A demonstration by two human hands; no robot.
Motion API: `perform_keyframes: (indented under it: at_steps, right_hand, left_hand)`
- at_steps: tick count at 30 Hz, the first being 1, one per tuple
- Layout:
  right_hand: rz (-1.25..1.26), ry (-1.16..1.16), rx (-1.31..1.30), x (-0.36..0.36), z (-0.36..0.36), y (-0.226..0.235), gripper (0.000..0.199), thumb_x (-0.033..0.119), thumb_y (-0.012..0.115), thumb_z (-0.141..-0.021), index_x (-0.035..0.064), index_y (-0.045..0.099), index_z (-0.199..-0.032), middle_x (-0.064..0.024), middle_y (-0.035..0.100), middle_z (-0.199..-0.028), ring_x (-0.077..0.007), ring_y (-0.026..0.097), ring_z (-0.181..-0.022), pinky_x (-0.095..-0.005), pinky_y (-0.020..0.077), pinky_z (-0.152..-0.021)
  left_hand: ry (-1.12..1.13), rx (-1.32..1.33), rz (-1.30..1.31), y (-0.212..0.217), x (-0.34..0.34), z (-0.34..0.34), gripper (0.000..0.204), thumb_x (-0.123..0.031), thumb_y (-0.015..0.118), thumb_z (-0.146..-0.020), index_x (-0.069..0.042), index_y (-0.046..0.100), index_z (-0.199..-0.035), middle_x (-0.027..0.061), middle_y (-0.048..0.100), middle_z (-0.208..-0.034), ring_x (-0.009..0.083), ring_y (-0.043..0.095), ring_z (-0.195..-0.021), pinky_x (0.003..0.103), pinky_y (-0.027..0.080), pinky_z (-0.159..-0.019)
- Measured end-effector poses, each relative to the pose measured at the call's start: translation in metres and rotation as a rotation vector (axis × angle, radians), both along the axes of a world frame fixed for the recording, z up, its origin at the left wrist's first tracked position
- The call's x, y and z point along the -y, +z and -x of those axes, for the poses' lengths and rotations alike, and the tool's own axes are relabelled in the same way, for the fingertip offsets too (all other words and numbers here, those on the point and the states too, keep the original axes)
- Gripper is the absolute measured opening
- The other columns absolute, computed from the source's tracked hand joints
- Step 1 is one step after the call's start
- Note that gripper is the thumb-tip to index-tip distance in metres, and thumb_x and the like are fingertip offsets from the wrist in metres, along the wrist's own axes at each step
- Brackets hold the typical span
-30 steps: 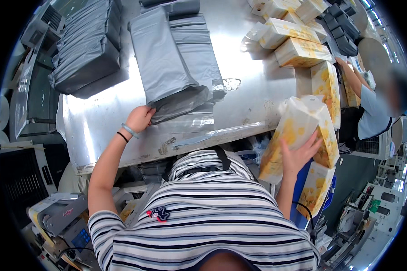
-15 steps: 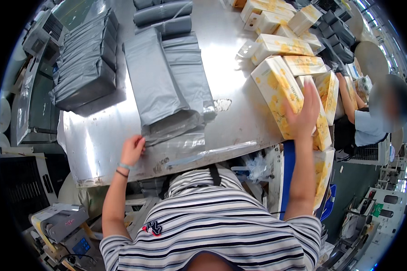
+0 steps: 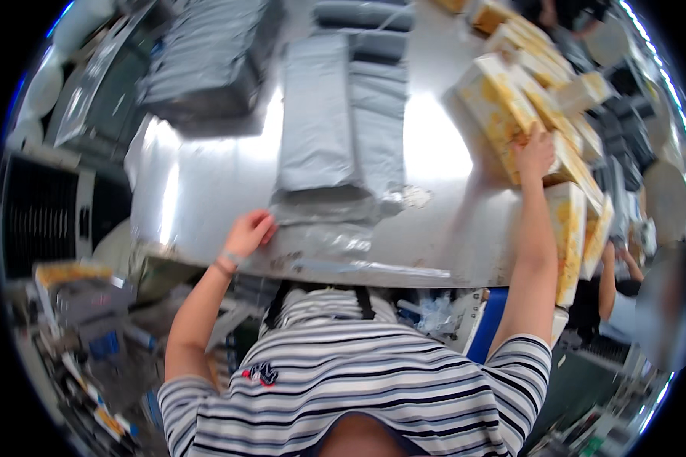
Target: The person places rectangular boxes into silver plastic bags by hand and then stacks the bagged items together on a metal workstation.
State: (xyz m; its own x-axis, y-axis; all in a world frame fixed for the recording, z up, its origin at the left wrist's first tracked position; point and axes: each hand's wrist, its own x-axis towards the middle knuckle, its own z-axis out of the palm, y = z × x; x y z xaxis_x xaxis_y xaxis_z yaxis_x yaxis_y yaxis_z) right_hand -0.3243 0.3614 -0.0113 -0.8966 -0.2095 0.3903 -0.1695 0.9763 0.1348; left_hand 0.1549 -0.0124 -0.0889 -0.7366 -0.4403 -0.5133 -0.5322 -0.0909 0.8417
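Observation:
A grey plastic mailing bag [image 3: 318,129] lies flat on top of other grey bags in the middle of the metal table [image 3: 198,206], its mouth facing me. My left hand [image 3: 251,232] is at the left corner of that mouth, with curled fingers that seem to pinch the film's edge. On the right, my right hand [image 3: 536,156] grips the near right part of a white box with yellow flowers [image 3: 489,103]. Its fingers bend over the box's edge and are slightly blurred. More flowered boxes [image 3: 568,228] lean close beside this hand.
A row of filled grey packages [image 3: 206,65] stands at the far left. Rolled grey bags [image 3: 362,19] lie at the far middle. On the right side another person [image 3: 625,297] has their hands near dark packages. A blue panel [image 3: 489,324] is below the table's right edge.
My right hand, spread over the boxes before, has closed on one flowered box. The whole view has turned and shifted. My left hand stays by the bag's mouth.

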Motion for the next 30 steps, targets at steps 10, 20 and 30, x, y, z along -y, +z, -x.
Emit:
perform_keyframes:
  at_steps: [10,20,30]
  right_hand:
    - [0.951,1.163,1.043,0.202,-0.329,-0.051,0.020,0.013,0.069,-0.077,0.0038,0.067,-0.095,-0.0103,0.063,-0.101,-0.0265,0.063,-0.091,-0.0338,0.0511,-0.076]
    - [0.369,1.024,0.657,0.265,-0.300,-0.100,0.032,0.025,0.054,-0.088,-0.0033,0.060,-0.103,-0.0213,0.063,-0.098,-0.0388,0.058,-0.092,-0.0432,0.0455,-0.084]
    - [0.842,1.082,0.895,0.268,-0.369,-0.077,0.026,0.022,0.065,-0.082,0.0008,0.066,-0.096,-0.0161,0.066,-0.095,-0.0321,0.063,-0.084,-0.0330,0.0498,-0.072]
  left_hand:
    - [-0.067,-0.012,-0.031,0.001,-0.004,0.009,0.021,-0.017,0.060,-0.090,0.000,0.065,-0.100,0.0018,0.065,-0.080,0.0064,0.058,-0.066,0.021,0.049,-0.058]
    - [-0.215,-0.106,0.121,-0.010,0.019,-0.007,0.017,-0.014,0.060,-0.090,0.002,0.064,-0.089,0.0010,0.063,-0.074,0.0056,0.056,-0.064,0.021,0.048,-0.059]
    - [-0.254,-0.295,0.220,-0.014,0.034,-0.018,0.017,-0.011,0.058,-0.089,0.003,0.065,-0.095,0.0055,0.066,-0.079,0.0097,0.060,-0.067,0.022,0.049,-0.063]
